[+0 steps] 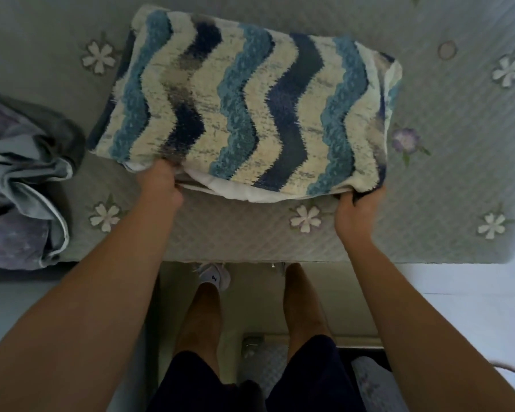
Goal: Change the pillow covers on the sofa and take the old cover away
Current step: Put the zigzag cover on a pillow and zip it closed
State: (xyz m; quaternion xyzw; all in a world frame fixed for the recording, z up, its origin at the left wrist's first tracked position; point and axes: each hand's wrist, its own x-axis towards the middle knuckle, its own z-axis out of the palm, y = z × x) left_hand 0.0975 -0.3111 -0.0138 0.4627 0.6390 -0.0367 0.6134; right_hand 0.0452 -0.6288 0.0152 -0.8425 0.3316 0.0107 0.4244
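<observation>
a rectangular pillow [244, 114] in a fuzzy cover of blue, navy and cream zigzags lies flat on the quilted, flower-stitched sofa [446, 162]. its white inner [238, 190] peeks from the near open edge. left hand [161, 185] and right hand [359, 209] each pinch that edge. crumpled grey cloth [21, 185] lies left of the pillow.

The fingertips of the left hand [160, 185] and right hand [358, 207] are tucked out of sight under the open edge of the shaggy blue, navy and cream zigzag cushion cover [244, 108], which hides most of the white inner pillow [235, 188], while the crumpled grey-purple fabric heap [18, 179] is cut off by the left edge.
</observation>
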